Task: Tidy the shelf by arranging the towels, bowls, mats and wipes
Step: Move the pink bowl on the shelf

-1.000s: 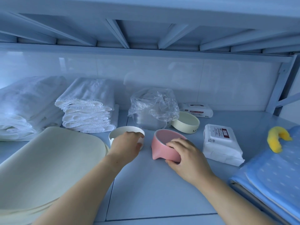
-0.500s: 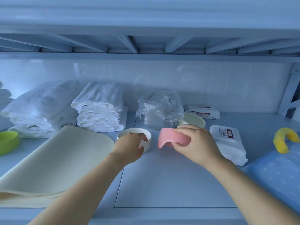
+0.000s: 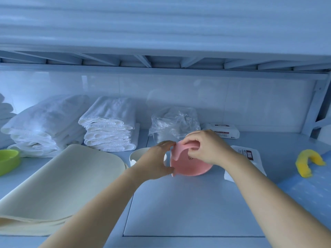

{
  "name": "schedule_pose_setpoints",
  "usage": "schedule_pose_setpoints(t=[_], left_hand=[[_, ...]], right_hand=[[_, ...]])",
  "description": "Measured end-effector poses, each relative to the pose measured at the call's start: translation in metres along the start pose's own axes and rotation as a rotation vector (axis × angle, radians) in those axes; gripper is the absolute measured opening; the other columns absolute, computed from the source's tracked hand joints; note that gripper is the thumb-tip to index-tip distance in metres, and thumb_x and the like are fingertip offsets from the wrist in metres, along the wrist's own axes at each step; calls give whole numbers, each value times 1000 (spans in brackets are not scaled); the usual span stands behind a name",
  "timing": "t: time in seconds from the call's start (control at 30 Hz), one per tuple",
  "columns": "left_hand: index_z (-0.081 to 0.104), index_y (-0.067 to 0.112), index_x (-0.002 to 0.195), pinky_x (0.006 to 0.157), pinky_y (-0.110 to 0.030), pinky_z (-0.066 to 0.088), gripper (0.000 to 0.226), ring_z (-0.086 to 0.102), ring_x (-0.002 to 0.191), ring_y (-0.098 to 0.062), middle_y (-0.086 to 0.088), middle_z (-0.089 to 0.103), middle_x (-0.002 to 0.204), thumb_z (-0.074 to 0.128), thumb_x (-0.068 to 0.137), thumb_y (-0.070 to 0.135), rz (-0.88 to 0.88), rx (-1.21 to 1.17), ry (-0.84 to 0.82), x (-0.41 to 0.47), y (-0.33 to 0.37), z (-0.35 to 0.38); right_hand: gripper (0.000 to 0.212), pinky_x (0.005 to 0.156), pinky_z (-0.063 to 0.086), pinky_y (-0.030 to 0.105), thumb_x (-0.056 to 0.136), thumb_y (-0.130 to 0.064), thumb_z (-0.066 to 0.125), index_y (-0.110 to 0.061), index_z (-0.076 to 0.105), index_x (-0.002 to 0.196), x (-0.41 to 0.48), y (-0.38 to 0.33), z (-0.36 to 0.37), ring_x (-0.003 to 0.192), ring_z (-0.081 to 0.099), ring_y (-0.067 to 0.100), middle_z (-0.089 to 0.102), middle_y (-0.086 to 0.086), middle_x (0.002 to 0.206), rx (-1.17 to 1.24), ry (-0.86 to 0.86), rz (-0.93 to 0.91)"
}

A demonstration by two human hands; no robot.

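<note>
A pink bowl [image 3: 189, 165] is tipped on its side above the shelf, its underside facing me. My right hand [image 3: 206, 147] grips its upper rim, fingers curled over the edge. My left hand [image 3: 154, 161] holds the bowl's left edge between fingers and thumb. Just behind my left hand stands a white bowl [image 3: 138, 154], partly hidden. Folded white towels [image 3: 109, 126] and a looser towel pile [image 3: 43, 124] sit at the back left. A cream mat [image 3: 59, 183] lies front left. Wipes packs lie at the back [image 3: 223, 132] and to the right [image 3: 247, 154].
A crumpled clear plastic bag [image 3: 174, 124] stands behind the bowls. A green bowl [image 3: 8, 161] sits at the far left edge. A yellow curved item [image 3: 308, 161] lies on a blue mat [image 3: 304, 196] at right. The upper shelf [image 3: 161, 33] hangs low overhead.
My right hand lifted the pink bowl off the shelf and turned it on its side. My left hand left the white bowl and took hold of the pink bowl's left edge.
</note>
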State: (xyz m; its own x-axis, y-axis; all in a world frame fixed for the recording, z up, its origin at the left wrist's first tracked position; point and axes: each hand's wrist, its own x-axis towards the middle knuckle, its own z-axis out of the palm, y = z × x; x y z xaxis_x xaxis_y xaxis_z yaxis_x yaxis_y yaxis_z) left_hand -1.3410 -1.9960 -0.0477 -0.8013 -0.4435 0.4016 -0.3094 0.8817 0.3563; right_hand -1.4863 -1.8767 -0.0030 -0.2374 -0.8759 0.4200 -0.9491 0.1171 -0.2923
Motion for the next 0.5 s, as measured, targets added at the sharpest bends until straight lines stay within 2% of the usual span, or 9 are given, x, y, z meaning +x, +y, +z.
schedule_pose_setpoints(t=[0.07,0.1,0.17,0.2,0.23,0.3,0.37,0.43,0.5], left_hand=[[44,28,132,66,6,30,65,50,111,1,16,55,123,73,74,30,-4,-33,-15,2,4,-4],[43,29,133,68,4,32,62,52,111,0,16,56,121,70,77,29,-18,-45,-6,3,4,-5],[41,29,135,72,-8,36,59,57,107,-5,12,60,118,65,81,30,-57,-60,20,3,2,-2],[42,28,134,72,-13,37,56,59,102,-6,11,61,115,64,83,31,-77,-55,37,2,1,-1],[43,27,133,70,-16,37,53,60,97,-8,10,63,112,63,84,33,-104,-47,50,2,0,0],[43,23,132,70,-22,39,52,62,94,-13,6,65,110,61,85,35,-147,-28,66,2,-2,3],[44,20,132,75,-25,42,52,61,97,-17,3,66,111,60,85,36,-175,-24,64,4,-3,6],[45,19,130,78,-26,43,51,61,98,-17,3,65,112,61,85,37,-194,-53,65,8,-1,8],[48,19,126,78,-28,45,50,61,97,-17,3,65,111,61,84,41,-197,-70,76,12,3,9]], right_hand=[[34,87,47,26,71,-11,63,-30,70,99,2,-1,1,98,59,8,68,-13,105,33,10,-8],[32,85,46,20,73,-10,64,-28,71,98,1,0,2,98,59,7,68,-12,105,52,33,-8],[26,78,34,0,77,-12,66,-23,71,101,-2,1,7,99,56,4,66,-12,111,23,126,-25],[25,77,29,-1,79,-15,68,-23,70,103,-4,1,11,103,55,4,64,-12,115,-14,186,-36],[26,82,29,2,79,-17,69,-22,69,105,-8,3,17,106,55,7,62,-11,118,-32,236,-48],[27,91,41,20,78,-19,71,-20,69,105,-16,6,31,106,58,14,63,-8,115,7,268,-69],[26,85,48,30,75,-27,74,-21,70,100,-24,9,44,97,61,15,66,-8,106,39,184,-48],[25,75,49,32,73,-36,73,-22,69,93,-29,10,53,84,60,16,67,-7,93,23,46,0],[18,66,47,31,74,-36,70,-19,66,79,-29,8,60,72,55,17,64,-7,78,5,-15,8]])
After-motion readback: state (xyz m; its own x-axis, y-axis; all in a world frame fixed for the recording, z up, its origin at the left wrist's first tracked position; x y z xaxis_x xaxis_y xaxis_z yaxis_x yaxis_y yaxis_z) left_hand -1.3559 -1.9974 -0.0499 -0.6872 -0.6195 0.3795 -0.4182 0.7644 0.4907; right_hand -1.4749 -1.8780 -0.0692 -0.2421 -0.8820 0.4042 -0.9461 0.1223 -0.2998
